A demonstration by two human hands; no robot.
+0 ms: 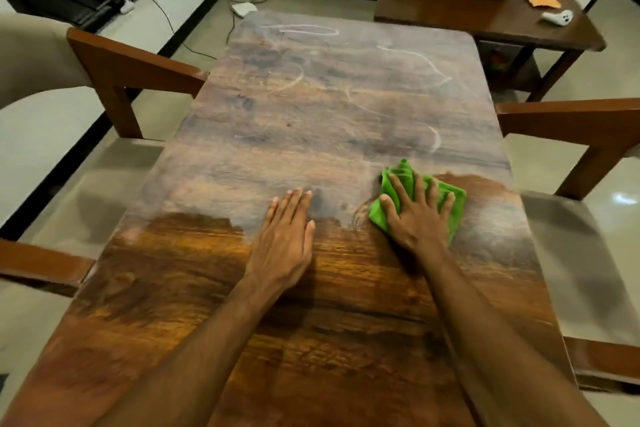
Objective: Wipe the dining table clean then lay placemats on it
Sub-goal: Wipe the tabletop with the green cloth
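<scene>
Wooden bench [322, 104] takes up most of the room, with chairs [121, 73] drawn up on both sides. Near part is dark and glossy; far part is dull grey with pale streaks [419, 62] — likely unwiped. Right hand [417, 218] lies flat, fingers spread, pressing green cloth [459, 210] onto the bench at the grey boundary — the spread presumably covers more surface. Left hand [285, 236] is flat, fingers straight and together, holding nothing; probably bracing the lean. No placemats in view.

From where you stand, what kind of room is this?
Probably a home dining room: a long wooden table with armchairs on both sides, and a smaller side table near the wall.
</scene>
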